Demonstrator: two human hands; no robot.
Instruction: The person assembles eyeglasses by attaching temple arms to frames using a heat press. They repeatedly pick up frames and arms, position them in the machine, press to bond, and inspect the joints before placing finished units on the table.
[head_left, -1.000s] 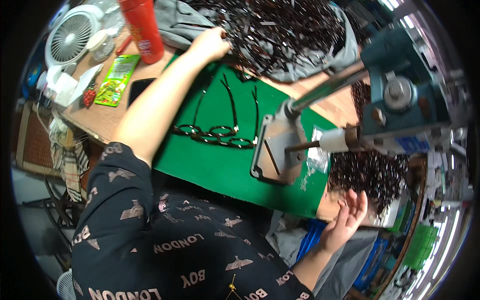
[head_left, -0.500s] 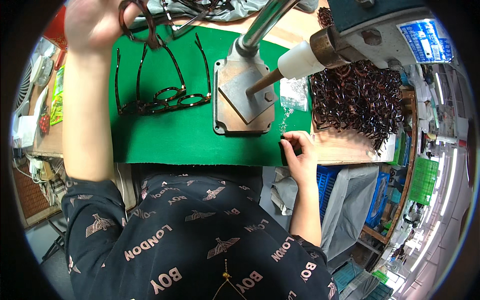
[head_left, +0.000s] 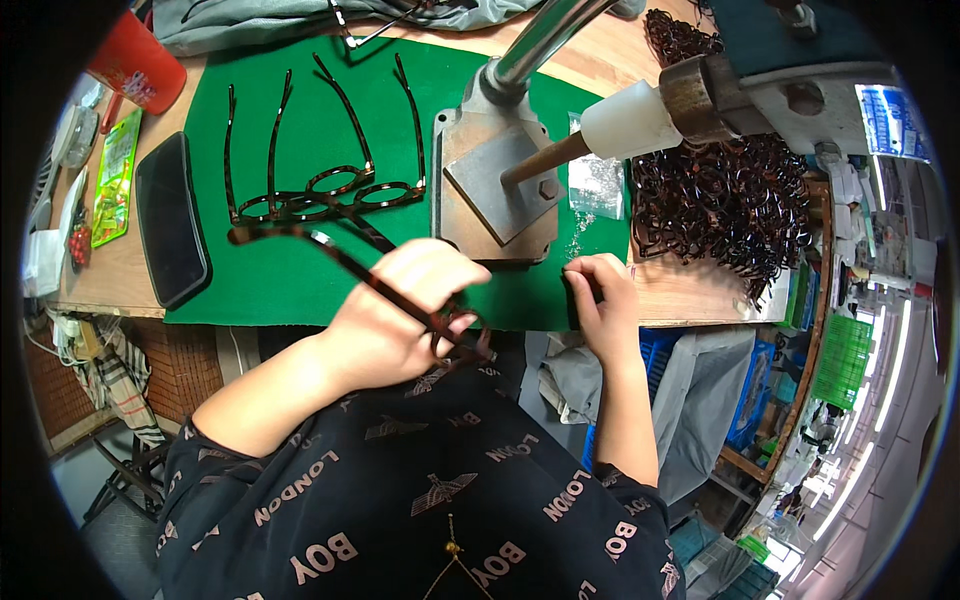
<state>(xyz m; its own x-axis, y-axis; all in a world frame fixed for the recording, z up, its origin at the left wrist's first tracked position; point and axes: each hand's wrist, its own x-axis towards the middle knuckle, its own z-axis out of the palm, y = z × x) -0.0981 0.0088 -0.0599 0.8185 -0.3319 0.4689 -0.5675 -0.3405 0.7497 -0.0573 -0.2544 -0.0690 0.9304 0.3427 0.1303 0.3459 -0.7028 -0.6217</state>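
My left hand (head_left: 385,310) is closed around a tortoiseshell eyeglass frame (head_left: 462,338), low in front of my body near the mat's front edge. One of its temples (head_left: 340,258) sticks out to the upper left, blurred by motion. My right hand (head_left: 608,300) rests at the right front of the green mat (head_left: 350,312), thumb and forefinger pinched together. Whatever they pinch is too small to make out. Just beyond those fingertips lie tiny clear bits (head_left: 578,235), spilling from a small clear bag (head_left: 597,185). More tortoiseshell eyeglass frames (head_left: 330,205) lie overlapping on the mat, temples pointing away.
A bench press with a metal base plate (head_left: 500,190) stands mid-mat, its arm reaching to the upper right. Many dark frame parts are heaped (head_left: 715,205) at right. A phone (head_left: 172,220), a red cup (head_left: 140,65) and a green packet (head_left: 117,180) lie left; grey cloth (head_left: 240,22) is behind.
My left hand has come from the far left down toward my body, bringing the eyeglass frame with it. This uncovers the phone and cup. My right hand has barely shifted.
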